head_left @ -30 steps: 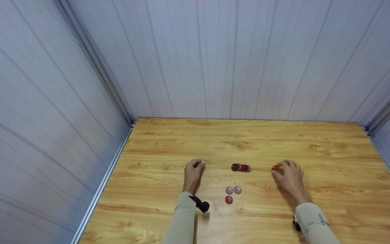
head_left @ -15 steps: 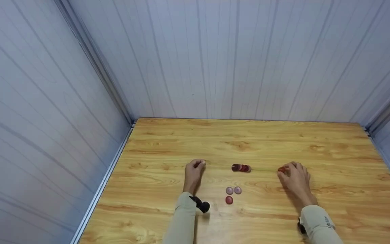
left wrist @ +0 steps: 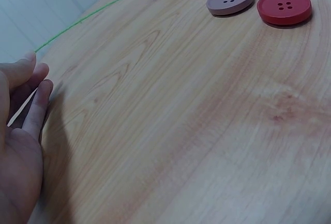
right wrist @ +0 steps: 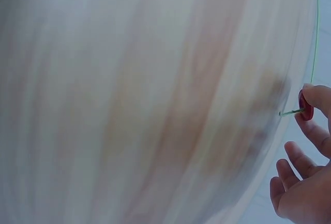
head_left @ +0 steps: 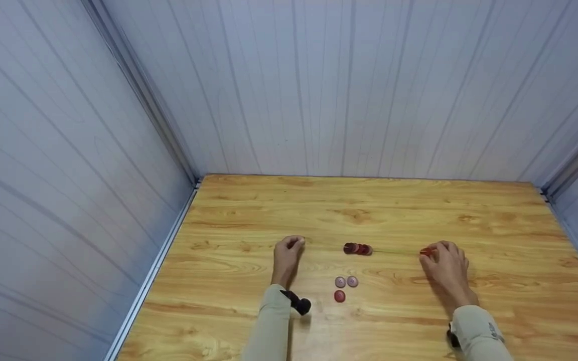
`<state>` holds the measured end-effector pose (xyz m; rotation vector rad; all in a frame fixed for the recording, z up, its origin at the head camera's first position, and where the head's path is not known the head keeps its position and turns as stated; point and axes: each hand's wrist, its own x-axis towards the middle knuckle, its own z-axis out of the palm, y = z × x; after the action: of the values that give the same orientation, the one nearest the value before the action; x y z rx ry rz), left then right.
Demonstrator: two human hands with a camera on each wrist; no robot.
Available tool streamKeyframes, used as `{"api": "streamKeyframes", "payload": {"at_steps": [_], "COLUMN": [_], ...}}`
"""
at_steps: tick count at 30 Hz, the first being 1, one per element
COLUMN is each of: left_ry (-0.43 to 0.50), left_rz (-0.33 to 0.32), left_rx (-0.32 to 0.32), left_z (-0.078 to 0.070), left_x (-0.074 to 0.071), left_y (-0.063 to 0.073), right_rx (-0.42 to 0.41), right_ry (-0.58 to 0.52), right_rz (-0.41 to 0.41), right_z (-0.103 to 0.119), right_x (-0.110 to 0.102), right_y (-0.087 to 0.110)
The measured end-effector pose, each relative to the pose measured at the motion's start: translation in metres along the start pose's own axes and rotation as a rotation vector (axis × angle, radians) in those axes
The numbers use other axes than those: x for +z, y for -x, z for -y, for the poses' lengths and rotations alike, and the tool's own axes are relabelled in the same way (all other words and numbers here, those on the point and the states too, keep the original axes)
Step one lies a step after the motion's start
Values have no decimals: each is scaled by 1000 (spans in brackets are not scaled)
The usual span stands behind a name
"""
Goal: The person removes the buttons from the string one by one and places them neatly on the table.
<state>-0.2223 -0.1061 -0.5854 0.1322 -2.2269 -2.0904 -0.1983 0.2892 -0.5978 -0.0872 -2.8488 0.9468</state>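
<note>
My left hand [head_left: 285, 258] pinches one end of a thin green string [left wrist: 95, 12] between thumb and finger. From there the string runs right to a row of threaded buttons [head_left: 358, 248], dark purple, mauve and red, overlapping one another. Farther right, my right hand [head_left: 448, 265] pinches a red button [right wrist: 307, 106] between thumb and index finger, the other fingers spread loosely. In the right wrist view the string passes through that button, and a short end sticks out beyond it. The string looks taut between the row and the red button.
Nearer me on the wooden table [head_left: 239, 311] lie two mauve buttons [left wrist: 230, 0] and one loose red button [left wrist: 284, 6], all flat. Pale panel walls [head_left: 319, 90] rise behind and at both sides of the table.
My right hand has moved to the right with the red button, lengthening the string between it and the row. My left hand and the threaded row have stayed nearly in place.
</note>
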Motion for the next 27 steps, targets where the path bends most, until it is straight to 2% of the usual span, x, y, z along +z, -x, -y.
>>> {"api": "streamKeyframes", "payload": {"at_steps": [6, 13, 18, 22, 27], "left_ry": [6, -14, -47, -65, -29], "left_rz": [0, -35, -48, -54, -43], "left_rx": [-7, -2, 18, 11, 4], "left_z": [0, 35, 35, 34, 23], "left_x": [0, 4, 4, 5, 4], "left_y": [1, -17, -17, -18, -12], "right_rx": [-1, -1, 25, 34, 30], "right_ry": [-1, -18, -8, -17, -32], "right_rz": [-10, -26, -19, -18, -30], "right_z": [-6, -9, -11, -14, -17], "right_x": [-3, -6, -8, -11, -14], "right_y": [1, 5, 5, 6, 7]}}
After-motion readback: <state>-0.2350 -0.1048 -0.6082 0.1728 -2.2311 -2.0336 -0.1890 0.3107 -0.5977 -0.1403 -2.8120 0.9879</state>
